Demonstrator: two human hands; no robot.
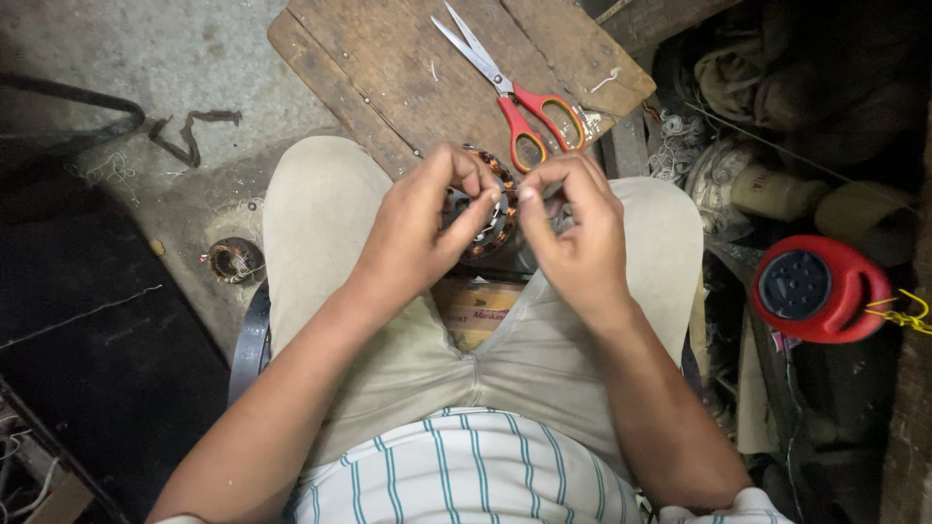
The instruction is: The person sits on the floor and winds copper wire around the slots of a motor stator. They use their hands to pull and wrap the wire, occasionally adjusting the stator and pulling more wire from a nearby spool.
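Both hands meet over my lap, between my knees. My left hand (427, 218) grips a round motor stator (493, 225) wound with copper-coloured wire coils, holding it by its left side. My right hand (573, 228) pinches at the stator's right edge with thumb and fingertips, and whether it holds a thread or wire there I cannot tell. Most of the stator is hidden behind the fingers.
Red-handled scissors (513, 92) lie shut on a worn wooden board (388, 68) just beyond my knees. A red round reel (815, 288) sits at the right among cluttered cloth and a roll (777, 192). A small wound coil (235, 259) lies on the concrete floor at left. A cardboard box (476, 309) sits beneath my legs.
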